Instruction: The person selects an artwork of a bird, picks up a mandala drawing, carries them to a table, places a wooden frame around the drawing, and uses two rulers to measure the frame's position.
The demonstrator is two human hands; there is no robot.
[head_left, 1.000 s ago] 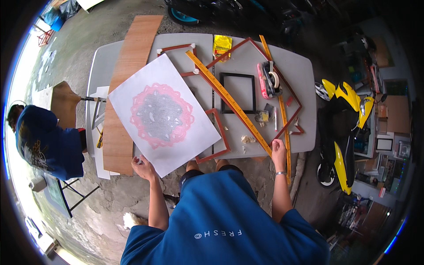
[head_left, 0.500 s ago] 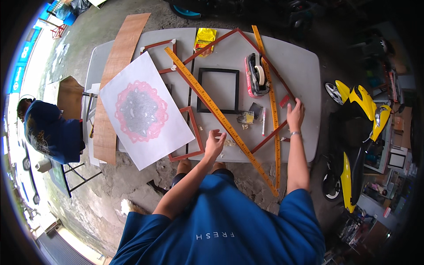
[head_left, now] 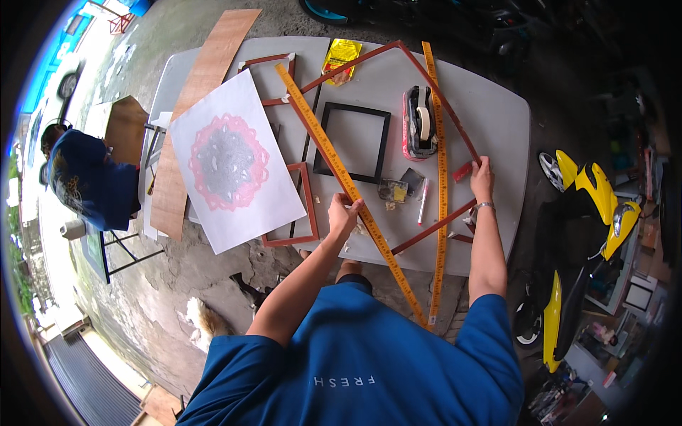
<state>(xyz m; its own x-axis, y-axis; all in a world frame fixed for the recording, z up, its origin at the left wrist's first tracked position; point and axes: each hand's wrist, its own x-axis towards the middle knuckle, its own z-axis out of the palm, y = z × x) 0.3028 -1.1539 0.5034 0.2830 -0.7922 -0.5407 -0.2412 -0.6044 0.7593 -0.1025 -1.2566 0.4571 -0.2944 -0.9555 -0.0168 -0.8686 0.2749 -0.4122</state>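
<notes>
Blue T-shirt, near: printed in white capitals, upside down.
Yellow measuring strip: marked with dark graduations.
Yellow packet, far: printed, unreadable.

A gray bench carries a large brown frame, a black frame, a tape dispenser, marker and yellow packet.

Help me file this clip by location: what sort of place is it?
Probably a garage or covered yard used as a makeshift workshop: the table carries a black frame and a yellow ruler, a yellow-and-black motorbike stands to the right, and the floor looks like worn concrete.
</notes>
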